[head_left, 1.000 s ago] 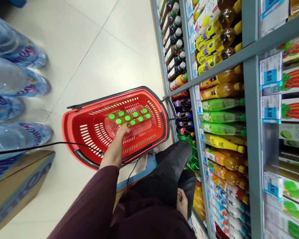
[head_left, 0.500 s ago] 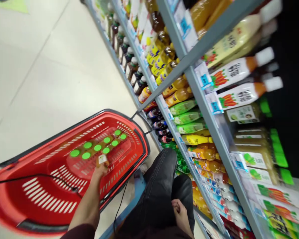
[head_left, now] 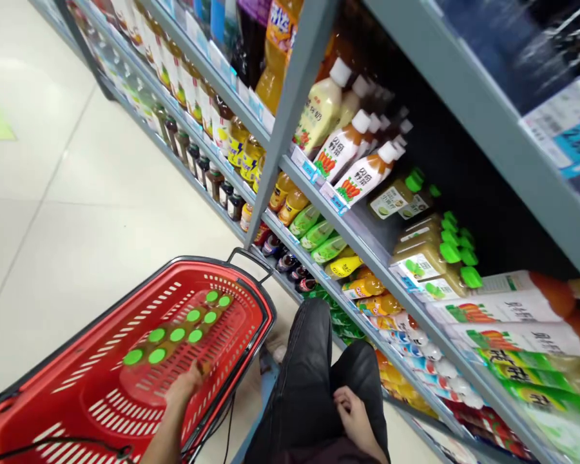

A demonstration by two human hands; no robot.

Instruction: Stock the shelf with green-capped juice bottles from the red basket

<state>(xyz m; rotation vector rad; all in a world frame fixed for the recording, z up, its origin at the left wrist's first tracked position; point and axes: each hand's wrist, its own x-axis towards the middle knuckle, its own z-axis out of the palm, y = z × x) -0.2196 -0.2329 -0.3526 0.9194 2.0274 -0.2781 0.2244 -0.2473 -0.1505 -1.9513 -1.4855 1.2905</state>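
Observation:
Inside the red shopping basket (head_left: 91, 361), my left hand (head_left: 186, 383) is closed round a small brownish bottle (head_left: 203, 367). The bottle is blurred and mostly hidden by my fingers. Beside that hand stand several bottles with green caps (head_left: 177, 334), upright in rows on the basket floor. My right hand (head_left: 350, 412) rests on my dark trousers (head_left: 314, 361), its fingers curled in with nothing visible in them.
Grey shelving (head_left: 290, 103) runs along the right, filled with drink bottles. Green-capped juice bottles (head_left: 430, 251) lean on one shelf near white-labelled carrot drinks (head_left: 362, 180). The basket's handle (head_left: 251, 258) reaches close to the shelf foot. Pale floor tiles (head_left: 101, 212) lie to the left.
My left hand has gone lower in the basket with the bottle, whose white label no longer shows. The view has swung towards the shelves. My right hand stays on my lap.

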